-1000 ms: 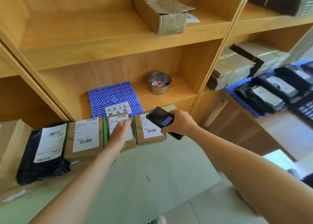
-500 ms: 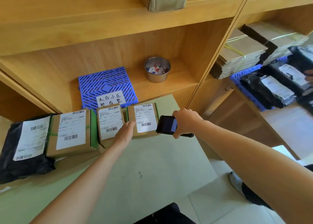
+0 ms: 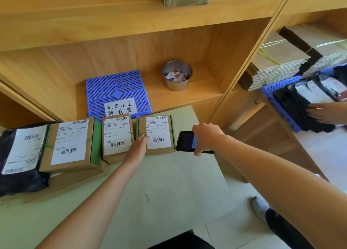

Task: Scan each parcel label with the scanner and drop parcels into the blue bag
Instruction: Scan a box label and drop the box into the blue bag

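Three brown cardboard parcels with white labels lie in a row at the back of the pale green table [image 3: 169, 192]: a large one [image 3: 69, 145], a middle one [image 3: 116, 137] and a right one [image 3: 157, 134]. A black poly-bag parcel [image 3: 20, 154] lies at the far left. My left hand [image 3: 139, 143] rests flat across the gap between the middle and right parcels, fingers on the right one's label edge. My right hand [image 3: 206, 136] grips a black handheld scanner [image 3: 185, 141], held just right of the right parcel. No blue bag is in view.
Behind the parcels a wooden shelf holds a blue plastic grid mat [image 3: 116, 90] with a handwritten note and a steel bowl [image 3: 177, 74] of paper scraps. To the right are bundled flat cartons [image 3: 277, 64], a blue crate [image 3: 277, 98] of black parcels, and another person's hand [image 3: 324, 111].
My left hand slid right from the middle parcel to the right parcel's edge. The scanner moved off the right parcel to its right side and lower. The view tilted down.
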Motion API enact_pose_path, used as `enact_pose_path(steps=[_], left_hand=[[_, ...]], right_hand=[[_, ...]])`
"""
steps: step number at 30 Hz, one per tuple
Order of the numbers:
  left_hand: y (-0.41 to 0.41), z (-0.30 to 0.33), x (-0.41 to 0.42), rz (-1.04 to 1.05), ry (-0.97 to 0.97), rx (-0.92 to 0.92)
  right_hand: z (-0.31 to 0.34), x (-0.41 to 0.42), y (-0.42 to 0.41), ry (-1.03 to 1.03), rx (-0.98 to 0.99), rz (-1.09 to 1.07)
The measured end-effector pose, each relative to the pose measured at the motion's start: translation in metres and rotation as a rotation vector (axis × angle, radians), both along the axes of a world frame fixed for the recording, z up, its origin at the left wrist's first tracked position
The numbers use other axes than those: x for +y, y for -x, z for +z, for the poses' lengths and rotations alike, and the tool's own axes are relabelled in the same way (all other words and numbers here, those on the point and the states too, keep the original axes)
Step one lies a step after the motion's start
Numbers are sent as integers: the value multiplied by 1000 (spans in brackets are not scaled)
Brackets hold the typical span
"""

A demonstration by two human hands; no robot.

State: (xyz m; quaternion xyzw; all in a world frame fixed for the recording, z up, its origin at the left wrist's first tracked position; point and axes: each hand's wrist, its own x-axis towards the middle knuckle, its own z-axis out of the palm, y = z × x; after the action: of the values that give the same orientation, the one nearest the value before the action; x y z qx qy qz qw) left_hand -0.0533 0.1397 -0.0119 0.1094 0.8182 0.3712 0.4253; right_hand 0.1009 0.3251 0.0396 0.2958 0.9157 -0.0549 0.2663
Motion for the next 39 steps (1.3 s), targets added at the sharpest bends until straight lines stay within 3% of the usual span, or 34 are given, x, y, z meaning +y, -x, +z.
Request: enact_pose_path(steps=[3,11,17,25,34,39], left_hand=[[5,-5,4,22,-19,1],[21,-21,30,61,-14,36],[24,-33,48,132,82,28],[17,-23,50,257,55,58],[37,-11,38,278,-147,159],[42,44,-18,311,-212,201]], right_hand=[[-14,8,5,84,83,-137],[-64,2,30,700,658,-952],[-89,-4,52,871,762,-1180],[-89,-4,51,931,780,-1203],[-35,-11,49,890,942,-1123],[-7,-64,65,849,975,-1049]])
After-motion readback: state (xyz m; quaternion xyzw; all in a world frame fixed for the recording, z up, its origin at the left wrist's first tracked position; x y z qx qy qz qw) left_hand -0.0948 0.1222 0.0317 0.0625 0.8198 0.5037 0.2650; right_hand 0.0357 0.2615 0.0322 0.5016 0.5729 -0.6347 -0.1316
